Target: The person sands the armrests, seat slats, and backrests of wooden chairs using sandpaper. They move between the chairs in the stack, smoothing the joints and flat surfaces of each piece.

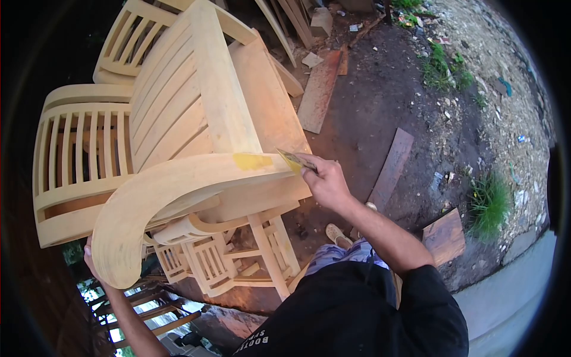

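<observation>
A pale wooden chair frame with a curved armrest point(160, 184) fills the left and centre. My right hand point(326, 181) is closed around a thin, flat scraper point(289, 159), whose blade is at the armrest's right end. Yellow paste point(252, 161) lies in a patch on the armrest just left of the blade, and some yellow shows on the scraper. My left hand point(90, 257) is at the far left, beside the armrest's rounded end; its fingers are mostly hidden behind the wood.
Slatted chair parts point(83, 140) stand at the left, and more chairs point(208, 262) are below the armrest. Boards point(392, 160) lie on the dark ground at the right, near grass point(489, 199) and rubble. A concrete edge point(511, 297) is at the lower right.
</observation>
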A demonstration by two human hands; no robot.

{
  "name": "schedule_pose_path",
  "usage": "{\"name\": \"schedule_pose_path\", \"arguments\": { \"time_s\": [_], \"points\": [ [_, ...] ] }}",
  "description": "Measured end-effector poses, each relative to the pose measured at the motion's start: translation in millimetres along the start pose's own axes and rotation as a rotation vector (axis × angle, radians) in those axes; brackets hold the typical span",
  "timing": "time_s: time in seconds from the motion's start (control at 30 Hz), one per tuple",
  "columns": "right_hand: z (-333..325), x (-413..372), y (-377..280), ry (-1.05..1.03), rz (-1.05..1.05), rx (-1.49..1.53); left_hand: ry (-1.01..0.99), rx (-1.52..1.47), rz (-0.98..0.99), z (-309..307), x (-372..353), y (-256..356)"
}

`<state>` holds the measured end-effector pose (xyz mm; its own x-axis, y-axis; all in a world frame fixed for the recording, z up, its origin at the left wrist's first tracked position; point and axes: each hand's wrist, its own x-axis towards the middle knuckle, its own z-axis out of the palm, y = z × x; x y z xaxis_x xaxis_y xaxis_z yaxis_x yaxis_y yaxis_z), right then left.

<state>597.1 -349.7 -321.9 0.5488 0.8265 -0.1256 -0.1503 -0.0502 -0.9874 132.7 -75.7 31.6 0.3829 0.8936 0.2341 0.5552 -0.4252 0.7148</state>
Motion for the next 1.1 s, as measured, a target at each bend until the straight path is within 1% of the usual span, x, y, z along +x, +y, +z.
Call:
{"name": "schedule_pose_path", "arguments": {
  "time_s": [0.1, 0.2, 0.27, 0.3, 0.4, 0.5, 0.57, 0.67, 0.83, 0.9, 0.97, 1.03, 1.1],
  "points": [
    [6, 13, -20, -0.067, 0.082, -0.211, 0.039, 0.051, 0.053, 11, 3, 5],
    [15, 18, -43, -0.1, 0.0, -0.024, 0.058, 0.215, 0.097, 15, 0, 12],
    [22, 18, -68, -0.1, -0.112, 0.021, 0.033, 0.279, 0.119, 48, -6, 43],
    [22, 17, -82, -0.097, -0.169, 0.042, 0.019, 0.254, 0.121, 59, -9, 53],
    [11, 18, -123, -0.196, -0.028, 0.003, -0.015, 0.21, 0.134, 78, -9, 74],
    [-13, 37, -124, -0.161, -0.024, 0.527, 0.007, 0.213, 0.121, 82, -15, 71],
    [-42, 44, -129, -0.085, -0.085, 0.748, 0.021, 0.198, 0.109, 82, -13, 73],
    [-74, 52, -91, -0.035, -0.026, 0.768, 0.011, 0.213, 0.118, 87, -14, 80],
    [-112, 48, -19, 0.119, 0.211, 0.652, -0.018, 0.271, 0.132, 86, -12, 85],
    [-132, 56, 7, 0.139, 0.257, 0.597, -0.028, 0.316, 0.148, 79, -8, 80],
    [-151, 68, 25, 0.143, 0.328, 0.56, -0.024, 0.286, 0.042, 84, -11, 94],
    [-169, 87, 38, 0.123, 0.344, 0.53, 0.017, 0.222, -0.095, 90, -9, 103],
    [-187, 103, 46, 0.08, 0.377, 0.48, -0.024, 0.27, -0.141, 93, -3, 117]
  ]
}}
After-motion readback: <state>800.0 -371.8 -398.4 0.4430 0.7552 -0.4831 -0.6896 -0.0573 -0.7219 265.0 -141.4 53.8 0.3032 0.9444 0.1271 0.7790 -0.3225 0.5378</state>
